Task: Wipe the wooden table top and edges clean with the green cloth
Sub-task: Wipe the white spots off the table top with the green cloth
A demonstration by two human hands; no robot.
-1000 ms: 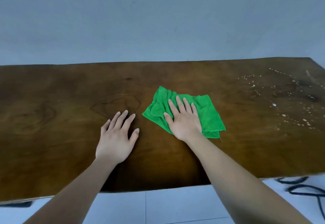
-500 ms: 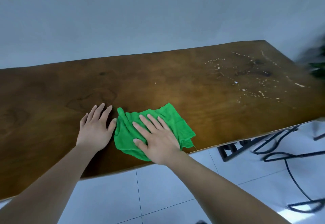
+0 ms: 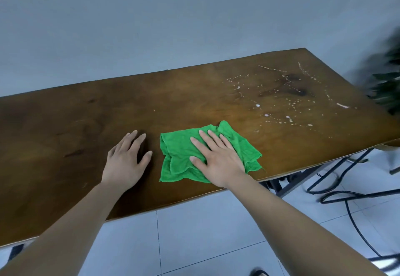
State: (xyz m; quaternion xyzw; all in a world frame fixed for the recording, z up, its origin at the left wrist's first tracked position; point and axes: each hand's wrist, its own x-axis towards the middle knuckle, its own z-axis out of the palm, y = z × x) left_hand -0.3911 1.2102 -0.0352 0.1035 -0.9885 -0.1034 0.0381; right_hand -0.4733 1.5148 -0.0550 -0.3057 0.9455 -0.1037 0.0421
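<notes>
The cloth [image 3: 207, 152] has slid right since half a second ago, no longer touching the left hand [image 3: 125, 163]. One cloth, two hands, both with fingers flat and spread; the right hand [image 3: 216, 161] presses the cloth on the surface [image 3: 65, 128] near its front edge. White specks [image 3: 281, 102] lie far right. A plant [image 3: 387, 81] is blurred.

Noted as unreadable: dark green plant [image 3: 387, 85] at right edge, blurred and cropped; wooden table [image 3: 65, 124] cut off at left; green cloth [image 3: 181, 152] partly hidden beneath my right hand [image 3: 218, 161].
</notes>
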